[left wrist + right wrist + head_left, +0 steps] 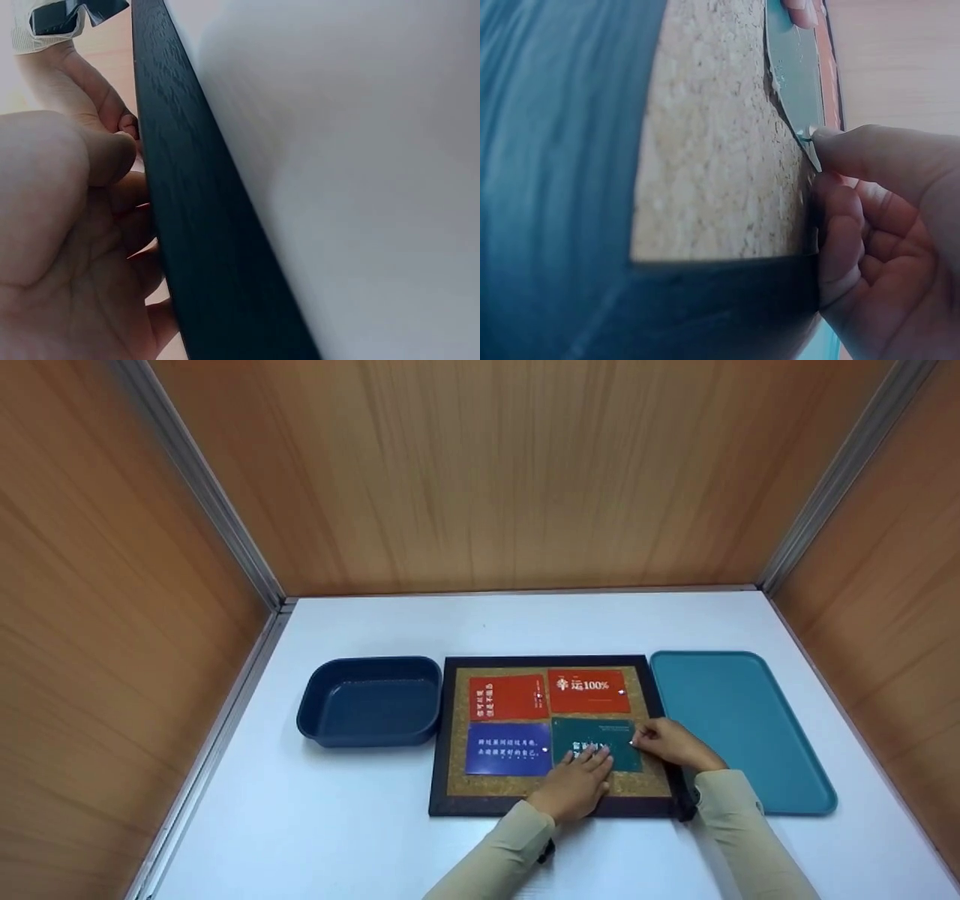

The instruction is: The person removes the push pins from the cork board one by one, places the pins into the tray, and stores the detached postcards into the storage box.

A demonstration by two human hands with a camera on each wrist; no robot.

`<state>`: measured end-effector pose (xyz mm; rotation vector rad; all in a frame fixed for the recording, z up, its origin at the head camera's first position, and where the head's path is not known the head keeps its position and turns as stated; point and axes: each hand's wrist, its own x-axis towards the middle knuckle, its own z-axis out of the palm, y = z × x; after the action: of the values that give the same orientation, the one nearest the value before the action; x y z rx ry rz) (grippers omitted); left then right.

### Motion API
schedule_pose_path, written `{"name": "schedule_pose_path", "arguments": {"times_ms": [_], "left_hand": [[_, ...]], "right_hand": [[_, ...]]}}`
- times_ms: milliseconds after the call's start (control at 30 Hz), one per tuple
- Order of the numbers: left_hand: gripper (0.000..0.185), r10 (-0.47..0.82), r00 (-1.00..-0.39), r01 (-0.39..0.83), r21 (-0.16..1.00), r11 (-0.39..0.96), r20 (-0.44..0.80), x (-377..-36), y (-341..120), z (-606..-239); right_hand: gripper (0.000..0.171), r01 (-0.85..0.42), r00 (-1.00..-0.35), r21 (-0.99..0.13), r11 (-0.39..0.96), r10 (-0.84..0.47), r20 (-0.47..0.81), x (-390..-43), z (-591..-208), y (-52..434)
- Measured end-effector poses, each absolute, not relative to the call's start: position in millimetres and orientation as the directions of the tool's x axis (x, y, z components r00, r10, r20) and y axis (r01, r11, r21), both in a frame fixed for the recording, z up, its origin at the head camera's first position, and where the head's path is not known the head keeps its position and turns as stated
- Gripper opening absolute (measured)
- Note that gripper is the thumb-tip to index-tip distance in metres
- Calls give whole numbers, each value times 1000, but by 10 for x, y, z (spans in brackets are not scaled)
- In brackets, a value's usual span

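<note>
A black-framed cork board (442,735) lies on the white table with two red cards on top, a blue card (508,748) at lower left and a dark green card (592,730) at lower right. My left hand (589,761) lies flat on the green card, fingers straight. My right hand (643,740) is at that card's right edge. In the right wrist view its index finger and thumb (832,161) pinch a small pin (808,133) at the edge of the green card (795,67), over the cork (712,150). The left wrist view shows my palm (67,247) beside the frame (202,225).
A dark blue bin (371,701) stands left of the board and a flat teal tray (739,720) lies right of it. Wooden walls close in the table on the left, back and right. White tabletop (300,825) lies in front.
</note>
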<state>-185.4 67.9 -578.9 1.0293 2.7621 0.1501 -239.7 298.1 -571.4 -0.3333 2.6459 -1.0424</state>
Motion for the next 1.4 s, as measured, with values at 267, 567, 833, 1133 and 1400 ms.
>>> {"name": "schedule_pose_path", "arguments": {"times_ms": [267, 567, 833, 1133, 1400], "left_hand": [[47, 662, -740, 647, 143, 749, -119, -1854, 687, -5786], [48, 656, -744, 639, 151, 754, -127, -1839, 685, -5805], [48, 663, -739, 647, 148, 748, -121, -1841, 683, -5791], [48, 663, -736, 649, 137, 748, -137, -1852, 693, -5800], [49, 660, -736, 647, 134, 751, -147, -1851, 697, -5805]], "right_hand": [[18, -198, -923, -680, 706, -368, -114, -2400, -5709, 2998], [18, -175, -924, -691, 701, -360, -131, -2396, -5723, 2993], [18, -147, -926, -684, 714, -343, -159, -2404, -5708, 2987], [17, -138, -927, -679, 721, -335, -168, -2403, -5698, 2980], [17, -109, -927, -681, 724, -321, -192, -2392, -5679, 2968]]}}
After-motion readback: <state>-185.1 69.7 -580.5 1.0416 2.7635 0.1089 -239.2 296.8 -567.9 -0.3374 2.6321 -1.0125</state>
